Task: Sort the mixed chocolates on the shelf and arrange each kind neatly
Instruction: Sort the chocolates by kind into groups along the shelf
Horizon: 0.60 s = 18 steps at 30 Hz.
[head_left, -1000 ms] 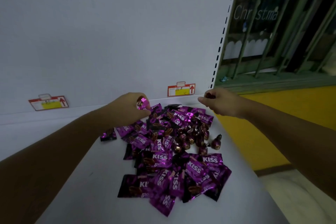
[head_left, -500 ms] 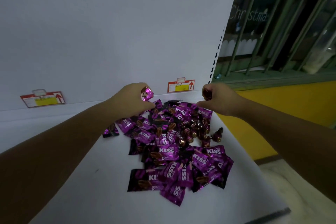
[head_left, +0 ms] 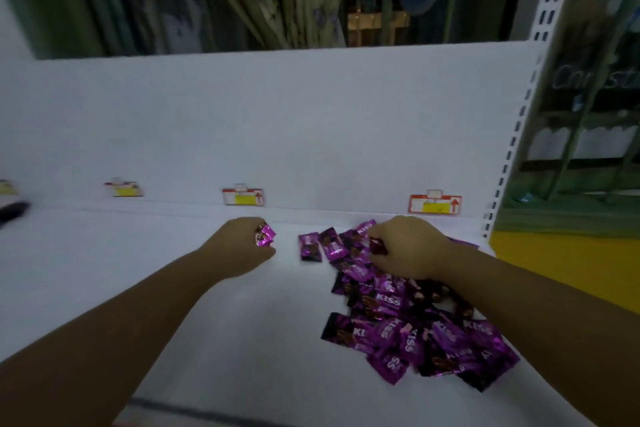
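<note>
Shelf (head_left: pixel 138 274), white, dim light, frame somewhat blurred.

Mixed heap: pile of purple packets (head_left: pixel 415 333) lies right of centre on the shelf, flat "KISS" wrappers overlapping at all angles, with small dark rounded pieces among them near the middle. Two or three packets lie loose at the far left edge of the heap.

Left hand (head_left: pixel 247 248): fingers curled round a small foil-wrapped chocolate (head_left: pixel 265 236), shiny purple. It is held just above bare shelf, left of the heap and apart from it, near the back panel (head_left: pixel 311 121) below a price tag (head_left: pixel 242 197).

Right hand (head_left: pixel 410 250): over the far end of the heap, fingertips pinching a small dark piece (head_left: pixel 377 247). Probably another of the small chocolates, but too blurred to be sure.

Step in hand, as I read it: picking the small pieces out of the flat packets to start a separate group on the left.

Next move calls for setting the left hand's piece down on the bare patch, clear of the loose packets, then bringing the right hand's piece beside it. Most of the sorting remains.
</note>
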Motion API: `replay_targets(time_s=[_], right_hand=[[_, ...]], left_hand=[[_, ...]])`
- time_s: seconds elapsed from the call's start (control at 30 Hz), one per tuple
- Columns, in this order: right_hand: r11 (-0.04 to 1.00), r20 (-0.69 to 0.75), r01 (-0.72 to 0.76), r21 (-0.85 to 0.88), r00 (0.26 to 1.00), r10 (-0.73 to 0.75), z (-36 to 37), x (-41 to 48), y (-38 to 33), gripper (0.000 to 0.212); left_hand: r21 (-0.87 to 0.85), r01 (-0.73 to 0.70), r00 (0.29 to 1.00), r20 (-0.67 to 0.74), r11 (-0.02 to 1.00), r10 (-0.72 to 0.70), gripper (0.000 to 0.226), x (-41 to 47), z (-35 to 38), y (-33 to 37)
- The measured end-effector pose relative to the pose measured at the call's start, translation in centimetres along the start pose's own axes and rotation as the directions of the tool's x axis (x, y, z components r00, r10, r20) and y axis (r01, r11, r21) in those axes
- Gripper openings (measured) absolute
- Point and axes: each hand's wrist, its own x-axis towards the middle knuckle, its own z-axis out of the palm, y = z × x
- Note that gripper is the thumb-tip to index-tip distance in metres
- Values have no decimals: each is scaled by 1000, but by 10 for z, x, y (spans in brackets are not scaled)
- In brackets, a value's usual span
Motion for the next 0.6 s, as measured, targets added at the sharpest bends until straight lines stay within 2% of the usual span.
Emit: replay_targets(time_s=[0.1, 0.17, 0.23, 0.33, 0.5, 0.6], right_hand=[[990, -37, 69, 124, 997, -65, 3, 20, -29, 24], [983, 1, 96, 155, 995, -97, 9, 33, -57, 22], [978, 58, 140, 153, 987, -150, 18, 42, -89, 18], [966, 105, 189, 178, 972, -209, 32, 49, -137, 28], [956, 76, 237, 174, 964, -253, 35, 64, -205, 38], [958, 41, 249, 142, 965, -257, 34, 81, -245, 36]], left_hand=[[67, 129, 991, -30, 989, -128, 19, -36, -14, -20], [90, 222, 975, -54, 971, -218, 23, -62, -23, -32], [91, 308, 951, -68, 947, -303, 17, -86, -32, -46], [14, 402, 912, -88, 915, -400, 8, -117, -46, -67], [87, 451, 880, -208, 888, -426, 18, -167, -75, -115], [35, 453, 874, -216, 891, -436, 15, -194, -93, -156]])
